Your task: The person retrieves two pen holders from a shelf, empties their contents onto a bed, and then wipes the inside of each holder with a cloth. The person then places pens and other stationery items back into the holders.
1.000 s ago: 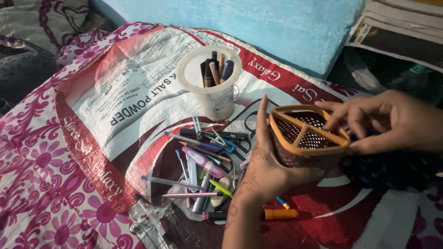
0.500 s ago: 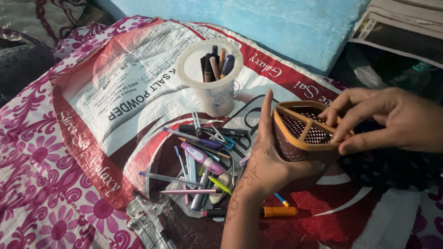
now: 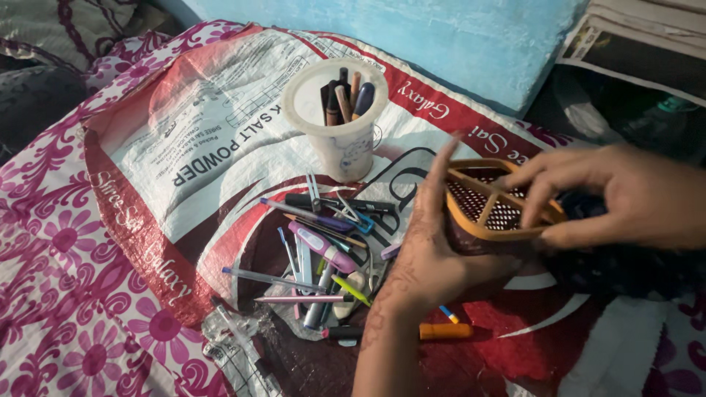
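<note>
- While it is tilted with its open top toward the camera, a brown perforated plastic basket with an orange rim and orange dividers [image 3: 494, 206] is held up off the sack between both hands, right of the middle of the view.
- The basket's near side and underside are cupped by the left hand [image 3: 430, 254], whose fingers are closed around it and whose thumb points upward, blurred.
- Its far rim is gripped by the right hand [image 3: 625, 195], fingertips hooked over the orange dividers and thumb pressed on the rim's lower edge.
- Beneath the hands, a white and red woven plastic sack [image 3: 213, 140] is spread flat.
- Just left of the left hand, a loose pile of pens, pencils and markers [image 3: 323, 257] is seen lying on the sack.
- An orange marker [image 3: 446, 331] is seen lying near the left wrist.
- Behind the pile, a white plastic cup [image 3: 338, 129] is stood upright, with several pens inside.
- Under the sack, a magenta and white floral cloth [image 3: 66, 294] is laid.
</note>
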